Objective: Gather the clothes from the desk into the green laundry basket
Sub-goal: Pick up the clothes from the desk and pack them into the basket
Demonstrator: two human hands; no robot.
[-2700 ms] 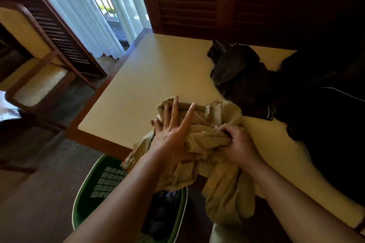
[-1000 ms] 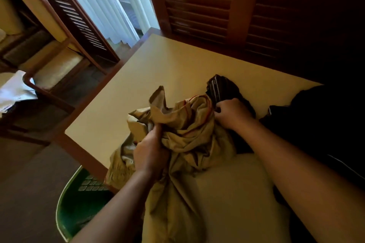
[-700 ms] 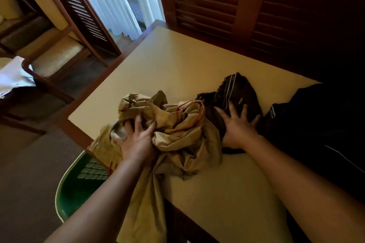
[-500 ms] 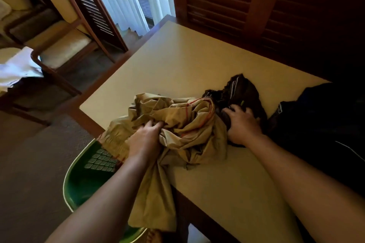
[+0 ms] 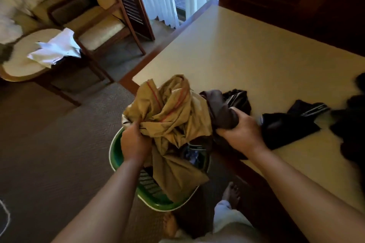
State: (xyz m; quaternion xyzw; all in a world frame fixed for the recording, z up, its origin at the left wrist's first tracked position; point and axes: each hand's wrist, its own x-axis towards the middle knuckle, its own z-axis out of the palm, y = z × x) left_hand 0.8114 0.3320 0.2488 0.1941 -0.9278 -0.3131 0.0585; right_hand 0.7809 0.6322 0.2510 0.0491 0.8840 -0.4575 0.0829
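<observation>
A crumpled tan garment (image 5: 169, 116) with thin red lines hangs off the desk's near-left corner, directly above the green laundry basket (image 5: 116, 150) on the floor. My left hand (image 5: 134, 142) grips its left side. My right hand (image 5: 240, 130) grips a dark grey and black garment (image 5: 221, 110) bunched against the tan one at the desk edge. Another black garment with white stripes (image 5: 284, 124) lies on the cream desk (image 5: 246, 55) to the right. More dark cloth (image 5: 351, 120) sits at the far right edge.
The basket holds dark clothes under the hanging tan cloth. My bare feet (image 5: 231, 195) stand beside it on the brown carpet. A wooden chair (image 5: 102, 29) and a low round table with white paper (image 5: 55, 49) stand at the left. Dark wooden shutters back the desk.
Both hands have pulled the tan and dark garments from the desktop to its near-left corner, over the basket. The view has swung down and left, showing more of the floor.
</observation>
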